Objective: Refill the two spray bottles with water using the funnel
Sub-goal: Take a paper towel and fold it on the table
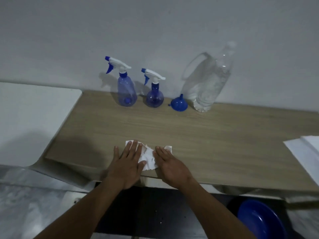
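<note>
wooden table (224, 135) — two capped blue spray bottles (126, 90), upturned blue funnel (179, 104)

Place: a plain room indoors, likely a home; cannot tell for sure.
Wall (155, 23): bare, grey-white.
Table (207, 135): wood-look top pushed against the wall.
Floor (25, 204): pale, shiny.
Basin (259, 219): blue plastic, below the table edge.

Wood-grain surface (215, 135) butts against a plain grey wall (155, 28). Crumpled white tissue (148, 156) lies near the surface's 6 o'clock edge. White sheets (305, 152) overhang at 3 o'clock. White board (34, 107) adjoins at 9 o'clock. Blue basin (259, 219) sits below the surface, toward 5 o'clock, partly hidden.
</note>
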`<state>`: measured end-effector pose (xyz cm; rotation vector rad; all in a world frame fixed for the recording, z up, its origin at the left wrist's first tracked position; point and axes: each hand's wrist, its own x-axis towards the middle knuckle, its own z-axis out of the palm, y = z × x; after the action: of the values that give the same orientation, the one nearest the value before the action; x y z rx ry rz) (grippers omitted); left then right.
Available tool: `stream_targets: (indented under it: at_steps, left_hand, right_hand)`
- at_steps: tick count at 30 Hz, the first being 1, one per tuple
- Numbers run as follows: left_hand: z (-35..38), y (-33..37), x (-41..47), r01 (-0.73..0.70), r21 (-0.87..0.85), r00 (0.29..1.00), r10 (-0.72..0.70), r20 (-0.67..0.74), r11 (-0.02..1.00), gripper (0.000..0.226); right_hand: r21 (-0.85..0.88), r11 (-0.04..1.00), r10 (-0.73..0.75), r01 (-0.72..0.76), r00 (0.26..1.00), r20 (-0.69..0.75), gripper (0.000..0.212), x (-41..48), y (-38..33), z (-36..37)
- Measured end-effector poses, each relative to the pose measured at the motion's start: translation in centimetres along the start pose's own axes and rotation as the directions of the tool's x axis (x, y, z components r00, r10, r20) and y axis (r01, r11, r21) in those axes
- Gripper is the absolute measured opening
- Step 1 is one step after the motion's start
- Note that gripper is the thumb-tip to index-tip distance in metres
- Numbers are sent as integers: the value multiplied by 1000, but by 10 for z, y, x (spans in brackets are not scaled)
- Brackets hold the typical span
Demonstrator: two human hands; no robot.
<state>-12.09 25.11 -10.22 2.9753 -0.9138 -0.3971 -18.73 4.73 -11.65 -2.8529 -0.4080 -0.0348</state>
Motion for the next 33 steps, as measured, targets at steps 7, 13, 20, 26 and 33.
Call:
stream_targets:
  at_steps: [7, 13, 20, 26, 33]
  left_hand:
    - [-4, 130, 43, -46, 39, 999, 45, 22, 998, 69]
    - [2, 219, 42, -127, -5, 991, 127, 30, 992, 67]
    - [9, 258, 22, -131, 10, 991, 131, 26, 991, 79]
    - [10, 240, 5, -138, 3, 990, 138, 27, 990, 78]
    - [1, 192, -1, -160, 18, 986, 159, 47, 987, 69]
  right_hand:
    - [16, 993, 120, -119, 990, -67, 60, -83, 88, -33]
    - [59, 975, 218, -216, 976, -30, 65, -153, 133, -46]
    - [72, 958, 282, -277, 956, -76, 69, -181, 130, -53]
    - [47, 935, 354, -351, 933, -70, 73, -191, 118, -43]
    - [73, 919, 389, -387, 921, -17, 77, -143, 60, -22]
